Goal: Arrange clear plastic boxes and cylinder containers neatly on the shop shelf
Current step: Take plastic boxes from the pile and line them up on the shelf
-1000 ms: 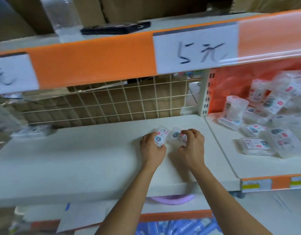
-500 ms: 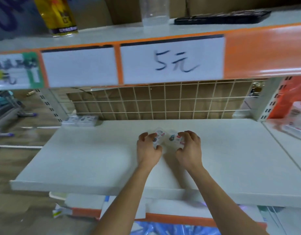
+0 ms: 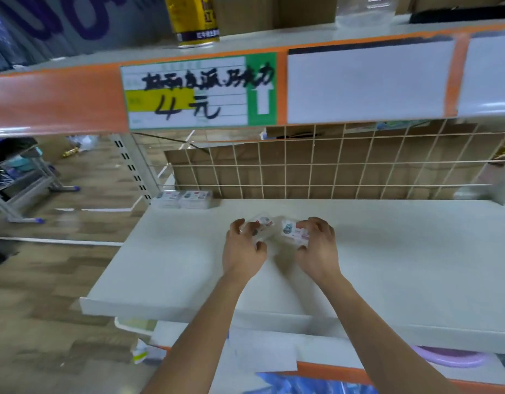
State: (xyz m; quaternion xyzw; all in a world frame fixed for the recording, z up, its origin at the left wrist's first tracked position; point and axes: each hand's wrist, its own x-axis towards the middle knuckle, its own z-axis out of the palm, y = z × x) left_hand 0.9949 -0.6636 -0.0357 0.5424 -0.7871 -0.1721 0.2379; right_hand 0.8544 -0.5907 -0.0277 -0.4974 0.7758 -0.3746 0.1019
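Two hands work side by side above the middle of the white shelf point(image 3: 402, 251). The left hand point(image 3: 242, 251) curls its fingers round one small clear plastic box point(image 3: 262, 226), and the right hand point(image 3: 316, 248) pinches a second box point(image 3: 292, 233) just beside it, both labels up. Over the past second the pair has travelled leftward along the shelf, away from the loose heap of boxes beyond its right end, now out of view. That suggests these two are bound for the tidy group. The shelf's front lip and left edge drop off to the floor, and bare board lies open on every side of the hands. At the shelf's back left corner sit the boxes already placed point(image 3: 186, 199), against the wire grid point(image 3: 331, 166) closing the shelf's rear.
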